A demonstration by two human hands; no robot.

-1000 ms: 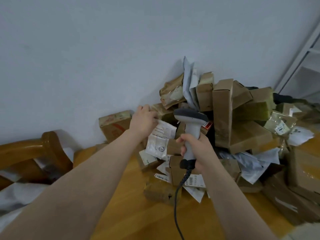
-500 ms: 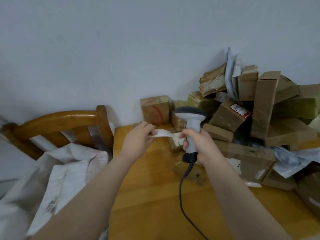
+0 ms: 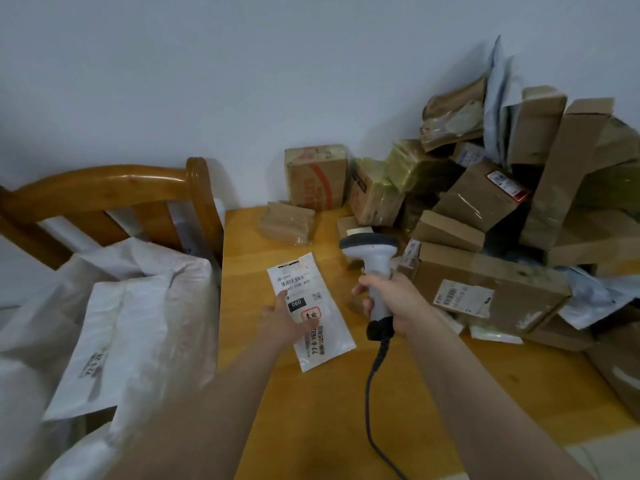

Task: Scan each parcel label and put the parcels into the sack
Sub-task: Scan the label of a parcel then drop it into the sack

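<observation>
My left hand (image 3: pixel 282 325) pinches the white parcel (image 3: pixel 327 336), label up, frame centre. My right hand (image 3: pixel 398 299) grips the scanner (image 3: pixel 375 258) just right. Sack (image 3: pixel 138 323) at lower left.

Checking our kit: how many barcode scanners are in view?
1: the corded scanner, gripped by the right hand over the table, beside the white parcel the left hand holds. The parcel pile could hide others.

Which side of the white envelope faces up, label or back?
Label side up: the white envelope, held by the left hand, shows its barcode and printed numbers.
</observation>
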